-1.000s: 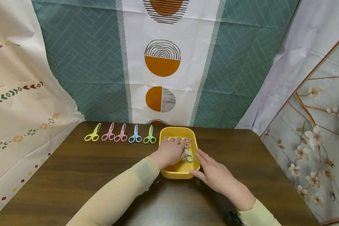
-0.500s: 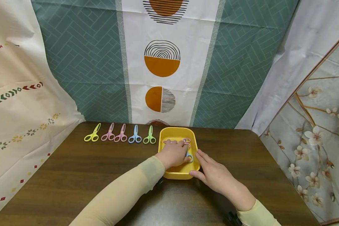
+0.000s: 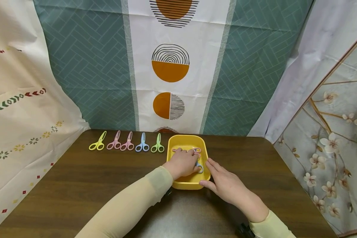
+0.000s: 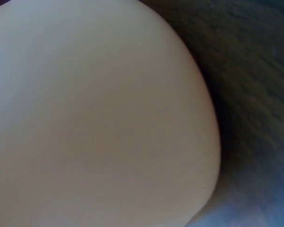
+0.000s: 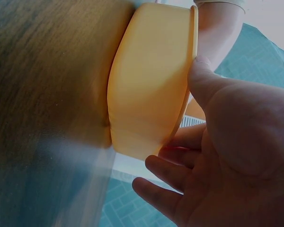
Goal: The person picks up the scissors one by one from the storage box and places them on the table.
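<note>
A yellow plastic bin (image 3: 188, 186) stands on the table in the head view. My left hand (image 3: 182, 163) reaches into it from the left, bent fingers pointing down over a pair of blue scissors (image 3: 200, 167). The thumb is beside their handle; the blades and my fingertips' undersides are hidden. Pink scissors (image 3: 197, 154) lie just beyond, partly covered by the fingers. My right hand (image 3: 227, 181) rests against the bin's right side and front corner. In the right wrist view its thumb touches the rim and its fairly straight fingers (image 5: 168, 172) lie along the wall.
A row of scissors lies at the back left of the table: yellow (image 3: 97, 142), two pink (image 3: 127, 142), blue (image 3: 142, 143) and green (image 3: 157, 143). Patterned cloths hang behind and on both sides. A blurred pale surface fills most of the left wrist view.
My left hand has moved slightly right inside the bin, onto the blue scissors, and stays there over the last half second. The right hand has not moved.
</note>
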A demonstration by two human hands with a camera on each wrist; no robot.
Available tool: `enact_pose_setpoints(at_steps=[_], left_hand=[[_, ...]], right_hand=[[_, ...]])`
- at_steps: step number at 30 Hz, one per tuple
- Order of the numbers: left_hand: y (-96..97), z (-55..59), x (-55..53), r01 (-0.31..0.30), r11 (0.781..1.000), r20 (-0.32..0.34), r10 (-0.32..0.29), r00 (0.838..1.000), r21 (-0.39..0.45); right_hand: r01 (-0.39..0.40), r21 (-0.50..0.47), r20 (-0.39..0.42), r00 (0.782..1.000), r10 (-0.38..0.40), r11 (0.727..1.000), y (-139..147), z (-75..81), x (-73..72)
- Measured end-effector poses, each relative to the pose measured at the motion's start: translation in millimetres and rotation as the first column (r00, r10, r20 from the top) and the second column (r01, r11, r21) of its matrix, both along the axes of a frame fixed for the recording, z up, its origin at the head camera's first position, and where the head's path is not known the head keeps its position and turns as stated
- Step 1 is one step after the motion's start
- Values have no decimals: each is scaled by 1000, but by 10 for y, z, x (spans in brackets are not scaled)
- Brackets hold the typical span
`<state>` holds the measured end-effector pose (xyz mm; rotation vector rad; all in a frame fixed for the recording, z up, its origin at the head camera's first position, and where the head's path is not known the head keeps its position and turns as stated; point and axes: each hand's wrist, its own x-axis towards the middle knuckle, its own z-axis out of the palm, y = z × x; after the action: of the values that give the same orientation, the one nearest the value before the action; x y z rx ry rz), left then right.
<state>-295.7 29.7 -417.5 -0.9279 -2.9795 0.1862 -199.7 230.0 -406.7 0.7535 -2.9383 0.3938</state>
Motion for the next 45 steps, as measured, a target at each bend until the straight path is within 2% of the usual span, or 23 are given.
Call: enact_pose_setpoints(at_steps=[5, 8, 18, 25, 32, 39, 42, 45], left_hand=[[-2, -3, -2, 49, 999, -30, -49, 998, -1], [-3, 7, 3, 57, 998, -32, -57, 998, 8], [-45, 35, 14, 18, 997, 27, -20, 999, 78], [-51, -6, 1, 13, 991, 64, -21, 998, 130], [-62, -19, -18, 49, 994, 11, -50, 999, 94], [-90, -24, -40, 114, 987, -47, -109, 993, 116], [-97, -10, -17, 138, 985, -51, -133, 990, 105], [-110, 11, 4, 140, 986, -29, -138, 990, 91]], right_hand=[[2, -1, 0, 1000, -2, 1000, 1, -5, 1], [3, -2, 0, 1000, -3, 1000, 1, -5, 0], [1, -7, 8, 1000, -1, 1000, 6, 7, 3], [0, -13, 3, 1000, 0, 1000, 8, 3, 8], [5, -12, 12, 1000, -5, 1000, 5, 0, 3], [4, -11, 19, 1000, -4, 1000, 7, -1, 1], [9, -9, 15, 1000, -8, 1000, 9, -4, 1], [7, -8, 14, 1000, -7, 1000, 7, -5, 0]])
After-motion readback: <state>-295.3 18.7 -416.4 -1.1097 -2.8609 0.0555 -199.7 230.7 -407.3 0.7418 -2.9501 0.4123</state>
